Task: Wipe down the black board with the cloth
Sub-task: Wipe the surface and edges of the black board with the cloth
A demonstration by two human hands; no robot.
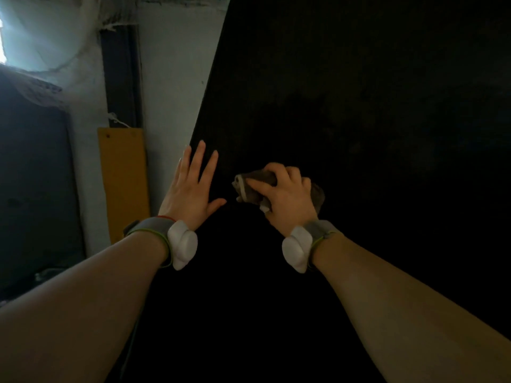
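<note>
A large black board (359,106) fills the right and middle of the view, with its left edge slanting up along a pale wall. My left hand (190,186) lies flat with straight, spread fingers on the board at that left edge. Just to the right, my right hand (287,197) grips a bunched grey-brown cloth (249,186) with a pale stripe and holds it against the board. Both wrists wear grey bands with white pods.
Left of the board a yellow-orange panel (124,183) leans against the pale wall (174,78). A dark vertical strip (121,76) stands behind the panel. A dark surface (36,189) fills the far left, below a bright opening at the top left.
</note>
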